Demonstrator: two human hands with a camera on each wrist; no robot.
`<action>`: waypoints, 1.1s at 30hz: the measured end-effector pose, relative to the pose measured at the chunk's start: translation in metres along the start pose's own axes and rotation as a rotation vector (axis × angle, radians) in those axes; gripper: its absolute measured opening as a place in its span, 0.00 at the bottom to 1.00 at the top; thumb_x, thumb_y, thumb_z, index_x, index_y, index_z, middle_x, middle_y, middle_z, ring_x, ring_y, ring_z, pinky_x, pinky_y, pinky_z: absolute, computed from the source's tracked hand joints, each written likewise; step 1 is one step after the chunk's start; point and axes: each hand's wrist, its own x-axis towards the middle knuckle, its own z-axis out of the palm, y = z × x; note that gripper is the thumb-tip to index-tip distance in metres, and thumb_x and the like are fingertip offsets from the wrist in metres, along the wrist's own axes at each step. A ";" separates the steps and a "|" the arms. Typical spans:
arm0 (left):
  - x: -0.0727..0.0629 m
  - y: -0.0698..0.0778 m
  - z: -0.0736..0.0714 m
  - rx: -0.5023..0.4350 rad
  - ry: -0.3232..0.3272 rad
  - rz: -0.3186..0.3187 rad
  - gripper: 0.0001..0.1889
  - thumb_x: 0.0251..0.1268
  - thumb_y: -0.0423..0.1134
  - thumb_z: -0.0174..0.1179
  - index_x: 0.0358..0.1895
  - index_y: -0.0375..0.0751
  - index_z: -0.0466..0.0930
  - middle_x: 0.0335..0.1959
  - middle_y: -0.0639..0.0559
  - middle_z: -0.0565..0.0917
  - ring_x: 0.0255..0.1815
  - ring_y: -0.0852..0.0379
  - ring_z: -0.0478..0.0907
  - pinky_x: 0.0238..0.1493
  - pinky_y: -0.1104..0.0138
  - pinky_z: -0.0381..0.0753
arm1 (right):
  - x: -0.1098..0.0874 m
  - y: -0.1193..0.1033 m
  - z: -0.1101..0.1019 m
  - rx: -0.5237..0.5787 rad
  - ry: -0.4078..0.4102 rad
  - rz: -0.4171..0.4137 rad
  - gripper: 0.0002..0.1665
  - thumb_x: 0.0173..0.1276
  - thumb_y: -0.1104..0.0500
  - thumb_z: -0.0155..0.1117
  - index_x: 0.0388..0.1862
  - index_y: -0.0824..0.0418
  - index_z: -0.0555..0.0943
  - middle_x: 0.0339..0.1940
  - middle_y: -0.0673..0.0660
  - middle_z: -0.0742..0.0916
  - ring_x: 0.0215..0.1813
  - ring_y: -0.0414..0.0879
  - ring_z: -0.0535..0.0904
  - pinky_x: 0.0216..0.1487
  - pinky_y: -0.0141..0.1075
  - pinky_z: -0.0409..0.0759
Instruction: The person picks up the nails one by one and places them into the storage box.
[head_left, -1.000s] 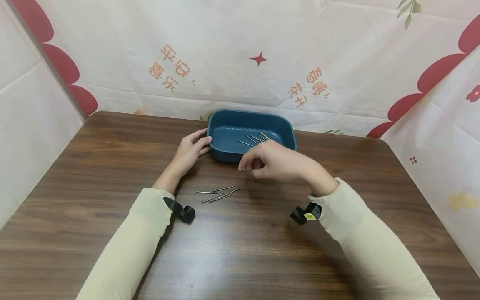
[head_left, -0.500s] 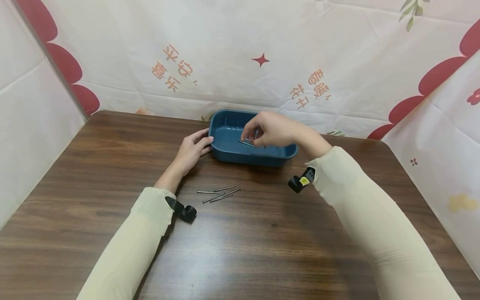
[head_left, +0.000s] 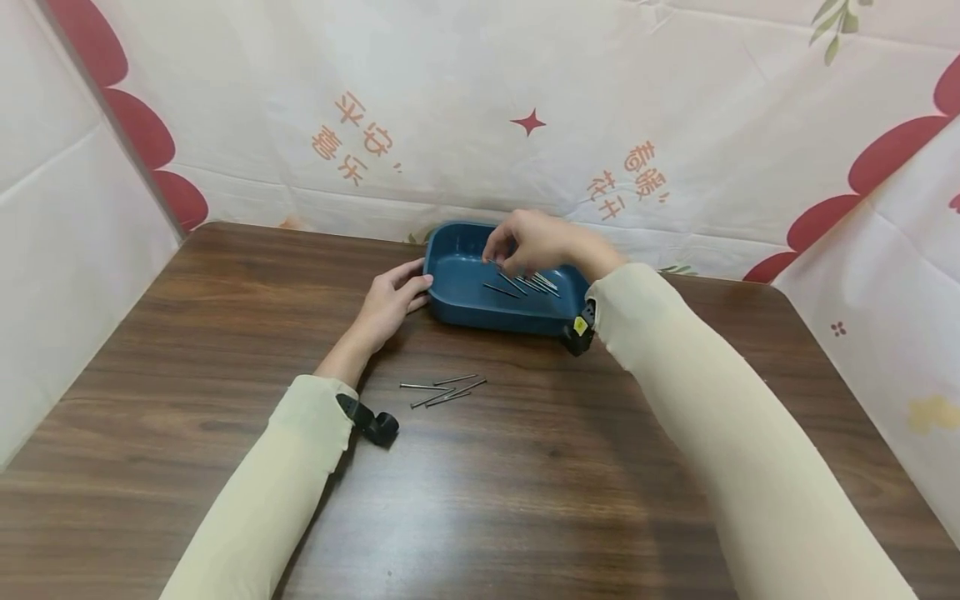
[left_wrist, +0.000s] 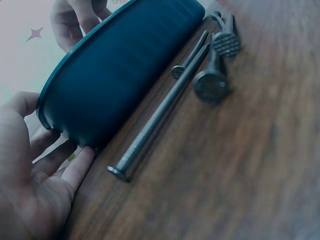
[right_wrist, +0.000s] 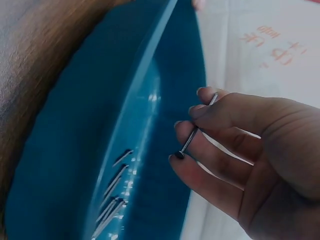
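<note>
My left hand (head_left: 386,302) holds the left end of a blue plastic tray (head_left: 487,315), thumb at the rim and the other fingers against the outer wall. Over the tray's inside, my right hand (head_left: 534,242) pinches a single nail (right_wrist: 190,138) between thumb and fingers, its head pointing down in the right wrist view. Below that hand, several nails (right_wrist: 115,182) lie on the tray's floor, partly hidden by the near wall in this view. Several more loose nails (head_left: 447,390) lie crossed on the table in front of the tray, their flat heads large in the left wrist view.
The brown wooden table (head_left: 555,500) runs back to a white printed cloth (head_left: 450,83), close behind the tray. More cloth hangs along both sides. A black wrist camera (head_left: 577,333) on the right arm overlaps the tray's front right corner in the head view.
My right hand has risen from in front of the tray to over its inside, with the nail in its fingers. The left hand stays at the tray's end, and the table nails have not moved.
</note>
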 end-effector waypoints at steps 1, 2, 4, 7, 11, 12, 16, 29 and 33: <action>0.000 0.000 0.000 0.000 -0.001 0.000 0.28 0.79 0.41 0.52 0.77 0.37 0.63 0.75 0.39 0.69 0.72 0.45 0.74 0.70 0.60 0.79 | 0.003 0.002 0.001 0.002 -0.004 0.010 0.15 0.69 0.67 0.62 0.50 0.57 0.88 0.38 0.56 0.86 0.33 0.47 0.81 0.34 0.36 0.90; 0.000 0.000 0.000 -0.002 0.000 0.000 0.28 0.79 0.41 0.52 0.77 0.37 0.63 0.75 0.39 0.69 0.72 0.46 0.74 0.69 0.60 0.79 | 0.006 0.004 0.002 0.002 -0.006 0.015 0.15 0.69 0.67 0.61 0.51 0.58 0.88 0.38 0.56 0.86 0.34 0.47 0.81 0.35 0.36 0.90; 0.000 0.000 0.000 -0.004 0.001 0.003 0.28 0.79 0.41 0.52 0.77 0.37 0.63 0.74 0.39 0.70 0.71 0.46 0.74 0.69 0.61 0.80 | 0.011 0.007 0.004 0.008 -0.008 0.028 0.15 0.70 0.67 0.61 0.52 0.60 0.87 0.39 0.57 0.86 0.35 0.48 0.81 0.36 0.39 0.90; 0.001 0.000 0.000 -0.008 0.000 0.007 0.28 0.79 0.40 0.53 0.76 0.37 0.64 0.74 0.39 0.70 0.71 0.46 0.74 0.68 0.60 0.80 | 0.017 0.011 0.008 0.028 -0.004 0.043 0.15 0.70 0.68 0.60 0.53 0.62 0.87 0.39 0.58 0.86 0.37 0.50 0.80 0.38 0.42 0.91; 0.001 0.000 0.000 -0.004 0.002 0.007 0.28 0.78 0.40 0.53 0.76 0.38 0.64 0.74 0.40 0.70 0.71 0.46 0.74 0.69 0.60 0.80 | 0.026 0.019 0.015 0.032 0.027 0.045 0.14 0.69 0.69 0.60 0.50 0.64 0.87 0.37 0.59 0.86 0.35 0.48 0.80 0.34 0.39 0.90; 0.000 0.001 0.000 -0.004 0.001 0.007 0.28 0.78 0.40 0.53 0.76 0.38 0.64 0.74 0.40 0.70 0.71 0.46 0.74 0.69 0.59 0.80 | 0.028 0.021 0.017 0.028 0.037 0.044 0.14 0.69 0.69 0.60 0.50 0.64 0.87 0.36 0.59 0.87 0.34 0.48 0.80 0.32 0.36 0.88; 0.000 0.000 0.000 -0.001 0.001 0.004 0.28 0.78 0.40 0.53 0.76 0.38 0.64 0.74 0.39 0.70 0.71 0.46 0.74 0.69 0.59 0.80 | 0.035 0.030 0.024 0.020 0.057 0.066 0.14 0.68 0.68 0.61 0.49 0.65 0.87 0.36 0.59 0.87 0.31 0.44 0.78 0.27 0.31 0.84; 0.000 0.000 0.001 0.008 0.008 0.002 0.27 0.78 0.40 0.53 0.76 0.38 0.64 0.75 0.39 0.69 0.72 0.45 0.74 0.69 0.60 0.79 | 0.045 0.038 0.038 0.020 0.030 0.140 0.14 0.68 0.69 0.60 0.50 0.64 0.87 0.39 0.60 0.87 0.33 0.46 0.81 0.31 0.34 0.88; 0.000 0.000 0.001 0.014 0.008 0.003 0.28 0.78 0.41 0.53 0.76 0.38 0.64 0.75 0.39 0.69 0.72 0.45 0.74 0.69 0.60 0.80 | 0.045 0.036 0.038 0.004 0.024 0.156 0.14 0.68 0.68 0.61 0.50 0.63 0.87 0.40 0.60 0.87 0.32 0.45 0.81 0.30 0.33 0.87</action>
